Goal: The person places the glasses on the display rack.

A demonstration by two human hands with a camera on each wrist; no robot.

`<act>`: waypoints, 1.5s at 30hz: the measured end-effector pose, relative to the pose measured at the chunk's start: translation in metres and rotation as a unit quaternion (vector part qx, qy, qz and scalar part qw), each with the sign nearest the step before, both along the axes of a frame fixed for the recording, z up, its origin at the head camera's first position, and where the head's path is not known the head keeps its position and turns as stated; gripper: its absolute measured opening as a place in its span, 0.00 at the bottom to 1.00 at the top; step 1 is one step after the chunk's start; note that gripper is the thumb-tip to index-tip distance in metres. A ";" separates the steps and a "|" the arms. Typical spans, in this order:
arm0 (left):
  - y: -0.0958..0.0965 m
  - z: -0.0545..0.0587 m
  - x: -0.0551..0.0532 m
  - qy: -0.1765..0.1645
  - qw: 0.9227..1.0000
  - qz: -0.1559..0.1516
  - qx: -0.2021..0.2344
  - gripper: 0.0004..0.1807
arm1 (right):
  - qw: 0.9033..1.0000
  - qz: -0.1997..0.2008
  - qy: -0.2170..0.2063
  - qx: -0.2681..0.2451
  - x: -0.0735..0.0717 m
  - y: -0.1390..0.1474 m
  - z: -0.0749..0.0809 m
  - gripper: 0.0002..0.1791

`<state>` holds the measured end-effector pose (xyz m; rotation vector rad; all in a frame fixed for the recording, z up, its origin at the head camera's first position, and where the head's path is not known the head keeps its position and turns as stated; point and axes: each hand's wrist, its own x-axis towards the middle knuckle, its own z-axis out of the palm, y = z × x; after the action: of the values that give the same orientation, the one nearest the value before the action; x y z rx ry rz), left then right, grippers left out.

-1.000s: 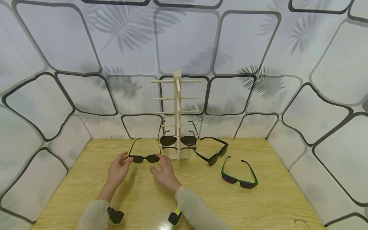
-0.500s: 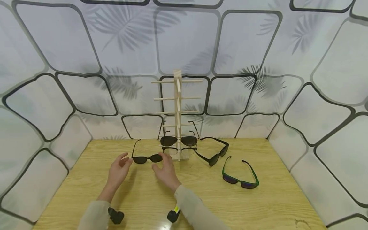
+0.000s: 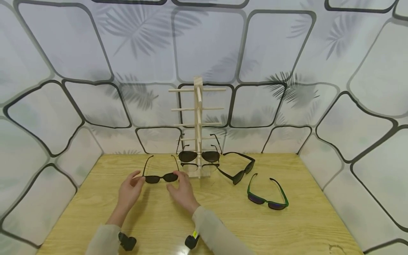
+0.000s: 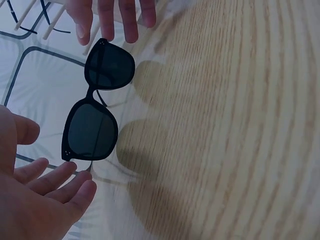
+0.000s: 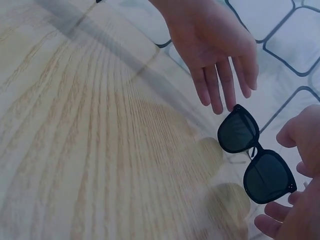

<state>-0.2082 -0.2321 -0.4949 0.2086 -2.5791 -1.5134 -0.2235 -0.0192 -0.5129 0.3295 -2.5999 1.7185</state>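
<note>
Black sunglasses (image 3: 152, 179) with dark lenses and unfolded arms face me, left of the wooden stand. My left hand (image 3: 129, 193) is at their left corner. In the left wrist view its fingers are extended, tips right at the corner of the frame, thumb apart. My right hand (image 3: 183, 193) is at the other corner, fingers loosely straight and thumb spread away. From the right wrist view, fingertips of both hands meet the two outer ends of the sunglasses (image 5: 270, 177), and neither thumb closes on them. Part of the arms is hidden behind the lenses there.
A wooden stand (image 3: 198, 117) with pegs rises at the back; aviator sunglasses (image 3: 210, 156) and clear-lens glasses (image 3: 210, 166) hang low on it. Right of it lie black sunglasses (image 3: 238, 177) and green-framed sunglasses (image 3: 276, 205). Patterned walls enclose the wood-grain table (image 3: 287, 233).
The sunglasses between my hands shifted slightly right, then back left and a little toward me. Both hands moved slightly along with them. The other eyewear stayed put.
</note>
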 end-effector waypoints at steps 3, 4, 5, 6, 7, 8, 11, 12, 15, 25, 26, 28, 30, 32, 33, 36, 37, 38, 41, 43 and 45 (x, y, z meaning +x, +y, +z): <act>0.000 0.000 0.002 0.003 1.000 0.019 -0.002 0.27 | 1.000 -0.013 0.004 -0.007 0.003 0.001 0.001 0.28; 0.001 0.001 0.003 0.002 1.000 0.023 0.000 0.26 | 1.000 -0.019 0.005 -0.011 0.003 0.001 0.001 0.27; 0.001 0.001 0.004 0.001 1.000 0.027 0.002 0.26 | 1.000 -0.024 0.007 -0.015 0.004 0.002 0.001 0.26; 0.001 0.001 0.005 -0.003 1.000 0.029 0.002 0.26 | 0.999 -0.030 0.009 -0.021 0.006 0.003 0.000 0.25; 0.001 0.002 0.007 -0.006 1.000 0.031 0.001 0.26 | 0.999 -0.036 0.011 -0.027 0.007 0.005 0.000 0.25; 0.001 0.002 0.008 -0.010 0.999 0.032 0.002 0.25 | 0.999 -0.041 0.008 -0.032 0.008 0.006 0.000 0.24; 0.001 0.002 0.013 -0.023 0.999 0.023 0.001 0.26 | 0.998 -0.055 0.006 -0.038 0.011 0.009 -0.003 0.23; 0.001 0.002 0.015 -0.027 0.999 0.018 0.002 0.26 | 0.998 -0.059 0.005 -0.038 0.012 0.010 -0.004 0.23; 0.001 0.000 0.019 -0.033 0.999 0.006 0.002 0.25 | 0.997 -0.066 0.005 -0.030 0.013 0.012 -0.007 0.22; 0.001 -0.002 0.039 -0.030 0.999 -0.036 0.005 0.23 | 0.998 -0.050 0.011 -0.039 0.020 0.024 -0.007 0.14; 0.001 -0.003 0.041 -0.030 0.999 -0.037 0.006 0.23 | 0.998 -0.047 0.010 -0.041 0.021 0.025 -0.007 0.13; 0.002 -0.003 0.044 -0.027 0.999 -0.037 0.007 0.22 | 0.998 -0.042 0.012 -0.043 0.022 0.027 -0.006 0.13; 0.002 -0.004 0.046 -0.021 0.999 -0.038 0.010 0.21 | 0.998 -0.039 0.014 -0.043 0.022 0.028 -0.005 0.12; 0.002 -0.004 0.048 -0.016 0.999 -0.038 0.011 0.20 | 0.998 -0.037 0.014 -0.042 0.022 0.029 -0.004 0.12; 0.002 -0.004 0.048 -0.014 0.999 -0.037 0.012 0.19 | 0.998 -0.037 0.015 -0.042 0.022 0.029 -0.003 0.12; 0.003 -0.005 0.051 -0.006 0.999 -0.035 0.023 0.18 | 0.998 -0.035 0.014 -0.041 0.021 0.030 -0.002 0.12; 0.004 -0.005 0.052 -0.005 0.999 -0.035 0.028 0.17 | 0.999 -0.034 0.009 -0.040 0.022 0.030 -0.002 0.12; 0.004 -0.005 0.053 -0.003 0.999 -0.035 0.036 0.17 | 0.999 -0.032 0.007 -0.041 0.022 0.030 -0.002 0.12; 0.005 -0.005 0.056 -0.001 0.998 -0.035 0.058 0.17 | 0.999 -0.025 -0.001 -0.044 0.022 0.031 -0.001 0.13; 0.005 -0.005 0.057 -0.007 0.997 -0.032 0.067 0.17 | 0.999 -0.020 -0.003 -0.045 0.023 0.032 0.000 0.13; 0.006 -0.004 0.059 -0.010 0.997 -0.027 0.072 0.17 | 0.999 -0.016 -0.003 -0.042 0.024 0.033 0.001 0.13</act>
<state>-0.1492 -0.2265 -0.4989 0.1720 -2.5112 -1.7253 -0.1995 0.0137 -0.5119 0.2798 -2.5125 1.8145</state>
